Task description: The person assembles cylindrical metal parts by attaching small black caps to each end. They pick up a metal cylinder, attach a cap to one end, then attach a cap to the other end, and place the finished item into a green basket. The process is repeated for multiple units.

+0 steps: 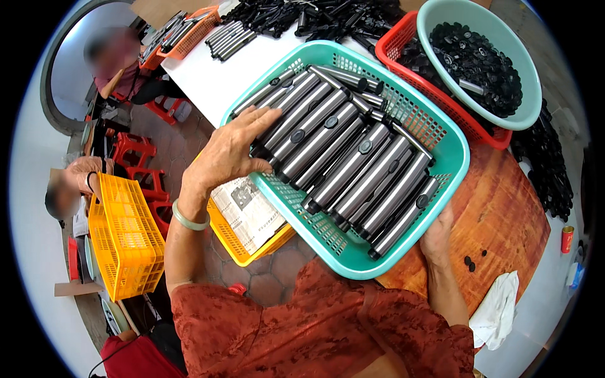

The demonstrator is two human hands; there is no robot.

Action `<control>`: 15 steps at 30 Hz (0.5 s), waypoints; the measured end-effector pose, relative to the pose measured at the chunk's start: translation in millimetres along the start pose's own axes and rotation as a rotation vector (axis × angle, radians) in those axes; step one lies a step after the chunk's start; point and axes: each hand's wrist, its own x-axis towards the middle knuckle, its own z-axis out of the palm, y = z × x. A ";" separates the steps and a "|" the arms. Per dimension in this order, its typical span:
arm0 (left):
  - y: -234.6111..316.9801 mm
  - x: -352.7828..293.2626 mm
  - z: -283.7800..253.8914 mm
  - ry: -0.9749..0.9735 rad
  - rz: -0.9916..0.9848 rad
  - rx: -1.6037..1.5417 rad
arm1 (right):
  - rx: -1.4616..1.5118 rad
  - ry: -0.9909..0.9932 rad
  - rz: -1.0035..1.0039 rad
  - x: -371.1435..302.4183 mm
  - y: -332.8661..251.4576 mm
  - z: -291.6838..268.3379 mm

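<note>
A green plastic basket sits tilted in front of me, filled with silver-and-black tubes that look like flashlight bodies with oval switches. Most lie side by side in a slanting row; a few lie crosswise behind them. At the basket's left side is my left hand, its fingers stretched apart over the ends of the leftmost tubes and its thumb near the rim. A pale bangle circles that wrist. My right hand holds the basket's right side near the lower corner, its fingers mostly hidden behind the wall.
Behind stand a red basket and a pale green basin of small black parts. A wooden board and white cloth lie right. Below left is a yellow crate with newspaper; stacked yellow crates and two people are farther left.
</note>
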 end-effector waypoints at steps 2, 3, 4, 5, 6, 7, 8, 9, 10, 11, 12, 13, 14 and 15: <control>-1.8 -1.2 1.4 0.004 0.007 -0.037 | 0.017 0.020 -0.012 0.4 -0.7 3.0; -1.5 -1.2 2.2 0.010 0.005 -0.029 | 0.026 0.029 -0.018 1.0 -1.1 3.5; -0.9 -2.2 3.5 0.015 0.003 -0.024 | 0.030 0.018 -0.007 0.6 -2.0 2.9; 0.0 -2.3 2.9 0.016 0.000 -0.026 | 0.035 0.006 0.004 0.2 -3.5 2.2; 0.9 -2.2 1.4 0.016 -0.002 -0.027 | 0.040 -0.006 0.015 0.2 -4.3 1.7; 1.6 -1.9 1.9 0.015 -0.002 -0.034 | 0.046 -0.006 0.019 -0.1 -0.3 -0.5; 1.8 -2.2 2.7 0.021 0.002 -0.049 | 0.052 -0.006 0.023 0.3 7.9 -3.2; 1.4 -3.0 3.2 0.027 0.005 -0.064 | 0.058 -0.006 0.027 0.4 11.9 -5.3; 0.3 -3.9 2.0 0.032 0.007 -0.075 | 0.071 -0.007 0.033 0.3 11.3 -5.3; -5.9 -5.8 4.5 0.009 0.005 -0.072 | 0.084 -0.008 0.039 0.2 10.6 -4.5; -7.7 -7.2 5.9 0.025 0.015 -0.080 | 0.097 -0.010 0.046 0.3 10.0 -3.5; -8.5 -9.4 8.0 0.042 0.025 -0.088 | 0.086 -0.006 0.036 0.3 8.5 -2.8; -8.0 -11.3 9.7 0.059 0.036 -0.097 | 0.075 -0.002 0.027 0.3 6.2 -2.2; -6.5 -13.0 11.3 0.070 0.035 -0.100 | 0.065 0.003 0.017 0.4 4.8 -1.8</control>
